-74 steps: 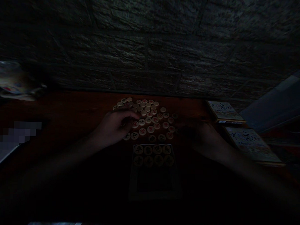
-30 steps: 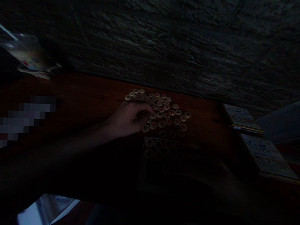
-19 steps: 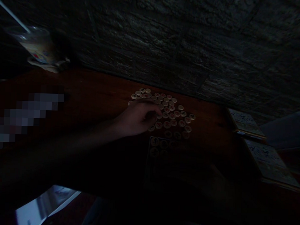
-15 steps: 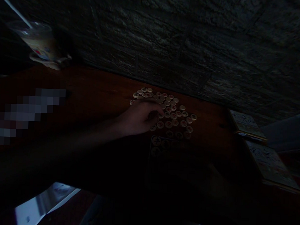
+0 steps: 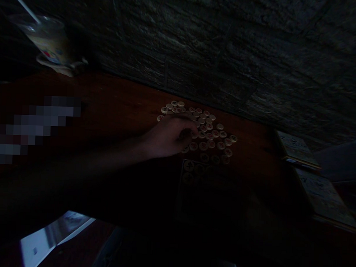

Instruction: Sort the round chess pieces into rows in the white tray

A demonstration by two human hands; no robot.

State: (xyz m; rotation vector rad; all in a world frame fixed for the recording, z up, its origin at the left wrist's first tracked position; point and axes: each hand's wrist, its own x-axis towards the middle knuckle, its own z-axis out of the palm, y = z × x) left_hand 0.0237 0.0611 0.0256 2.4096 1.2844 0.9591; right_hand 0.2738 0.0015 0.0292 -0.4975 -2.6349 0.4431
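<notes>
Several round pale pieces with red or dark characters, such as one piece (image 5: 233, 138), lie spread on the dark wooden table (image 5: 121, 93). My left hand (image 5: 170, 136) rests over the left part of the spread, its thumb and forefinger curled towards each other. Whatever lies at its fingertips is too dark to make out. Just below is a dark tray (image 5: 180, 188) with a few pieces at its upper left, one of them a piece (image 5: 189, 166) with a dark character. My right hand cannot be made out in the deep shadow at the lower right.
A plastic cup (image 5: 49, 43) with a straw sits in a holder (image 5: 59, 67) at the back left. Two flat boxes, an upper box (image 5: 298, 148) and a lower box (image 5: 324, 197), lie on the right. A stone wall (image 5: 198, 44) runs behind the table.
The whole view has shifted slightly, and the table's things appear a little further right and up. My left hand keeps nearly the same place over the pieces. The lower right looks darker.
</notes>
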